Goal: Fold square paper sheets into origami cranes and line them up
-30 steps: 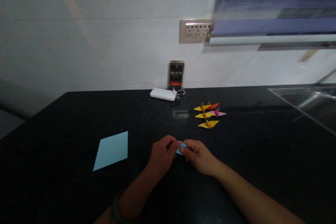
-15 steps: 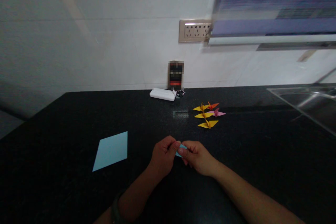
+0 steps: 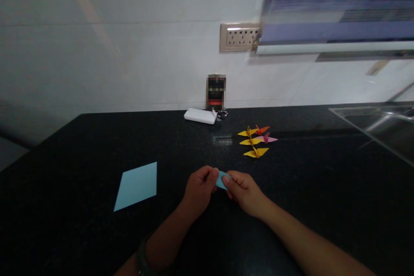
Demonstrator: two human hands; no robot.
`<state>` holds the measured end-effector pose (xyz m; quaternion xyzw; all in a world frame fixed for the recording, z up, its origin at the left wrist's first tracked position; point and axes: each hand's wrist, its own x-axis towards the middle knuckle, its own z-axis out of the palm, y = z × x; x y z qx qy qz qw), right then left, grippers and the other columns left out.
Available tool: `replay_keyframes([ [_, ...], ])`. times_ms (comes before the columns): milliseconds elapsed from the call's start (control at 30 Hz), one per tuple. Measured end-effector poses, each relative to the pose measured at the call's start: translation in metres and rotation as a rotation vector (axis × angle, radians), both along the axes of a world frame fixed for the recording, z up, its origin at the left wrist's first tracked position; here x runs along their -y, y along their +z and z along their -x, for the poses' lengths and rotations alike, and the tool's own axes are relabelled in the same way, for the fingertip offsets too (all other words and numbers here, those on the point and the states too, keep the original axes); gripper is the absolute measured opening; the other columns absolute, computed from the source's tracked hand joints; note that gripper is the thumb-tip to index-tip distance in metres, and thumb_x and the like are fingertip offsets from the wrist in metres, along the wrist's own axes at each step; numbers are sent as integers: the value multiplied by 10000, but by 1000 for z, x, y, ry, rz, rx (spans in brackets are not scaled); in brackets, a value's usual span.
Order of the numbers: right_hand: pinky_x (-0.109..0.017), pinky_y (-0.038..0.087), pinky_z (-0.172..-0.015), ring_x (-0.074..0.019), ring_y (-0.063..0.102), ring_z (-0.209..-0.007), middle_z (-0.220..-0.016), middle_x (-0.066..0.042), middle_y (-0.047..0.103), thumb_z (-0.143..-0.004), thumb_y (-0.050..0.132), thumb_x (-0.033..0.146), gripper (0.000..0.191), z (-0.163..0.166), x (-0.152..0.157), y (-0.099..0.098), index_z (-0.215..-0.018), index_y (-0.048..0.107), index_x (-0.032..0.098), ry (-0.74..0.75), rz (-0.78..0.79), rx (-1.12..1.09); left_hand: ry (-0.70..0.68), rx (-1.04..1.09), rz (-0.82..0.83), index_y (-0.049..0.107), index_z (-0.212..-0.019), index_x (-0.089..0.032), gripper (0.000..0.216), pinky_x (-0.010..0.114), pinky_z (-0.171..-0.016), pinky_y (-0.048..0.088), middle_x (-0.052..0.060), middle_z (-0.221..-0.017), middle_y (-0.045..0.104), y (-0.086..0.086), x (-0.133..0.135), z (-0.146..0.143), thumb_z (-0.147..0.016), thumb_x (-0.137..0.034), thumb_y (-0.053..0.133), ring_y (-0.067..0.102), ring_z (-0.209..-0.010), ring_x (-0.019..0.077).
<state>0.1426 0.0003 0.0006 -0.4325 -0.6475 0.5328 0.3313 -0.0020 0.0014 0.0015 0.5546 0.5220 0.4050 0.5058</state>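
My left hand [image 3: 199,189] and my right hand [image 3: 244,192] meet over the black countertop [image 3: 80,233], both pinching a small folded piece of light blue paper [image 3: 221,180] between thumbs and fingertips. Most of the folded paper is hidden by my fingers. A flat light blue paper sheet [image 3: 136,185] lies on the counter to the left of my left hand. Several finished paper cranes [image 3: 256,141], yellow, orange and pink, sit a little beyond my right hand.
A white flat device [image 3: 200,115] and a small dark upright object [image 3: 216,92] stand at the back by the wall. A wall socket strip [image 3: 238,37] is above them. A steel sink [image 3: 378,127] lies at the right.
My fingers have shifted slightly on the folded blue paper, turning it so more of its blue face shows. The hands stay in the same place.
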Motion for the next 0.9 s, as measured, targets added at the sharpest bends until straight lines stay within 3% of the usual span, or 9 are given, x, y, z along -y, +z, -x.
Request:
replay_keyframes([
  [233, -200, 282, -446, -75, 362, -451, -489, 40, 403, -822, 406, 481, 408, -1, 1, 2, -580, 486, 163, -26, -87, 91, 18, -86, -17, 497, -598, -170, 329, 210, -452, 289, -53, -471, 419, 3, 1, 2, -775, -444, 452, 376, -446, 86],
  [467, -211, 352, -460, -82, 433, -467, -588, 4, 519, -824, 354, 531, 436, -4, -6, 2, -774, 550, 144, -122, 51, -199, 46, 117, 128, 483, -584, -156, 395, 209, -444, 281, -57, -438, 402, 6, 0, -1, -790, -485, 405, 350, -416, 74],
  [667, -214, 372, -462, -86, 450, -503, -652, 6, 532, -747, 543, 449, 322, -3, -7, -1, -882, 541, 157, -168, 85, -279, 67, 278, 152, 507, -706, -147, 256, 232, -535, 412, -27, -575, 545, 5, -1, -2, -744, -399, 526, 505, -503, 92],
  [800, -216, 380, -457, -92, 442, -514, -660, 14, 495, -752, 542, 426, 286, -2, -8, -1, -889, 490, 180, -361, 2, -290, 64, 400, 212, 490, -774, -147, 241, 297, -663, 472, -6, -685, 596, 3, -1, -5, -687, -339, 607, 590, -591, 119],
  [900, -219, 370, -477, -97, 421, -539, -638, 22, 441, -734, 585, 363, 204, -3, -8, -2, -778, 492, 187, -429, -168, -164, 83, 419, 190, 494, -787, -151, 222, 308, -716, 476, -3, -713, 601, 0, -1, -6, -698, -325, 600, 601, -651, 124],
])
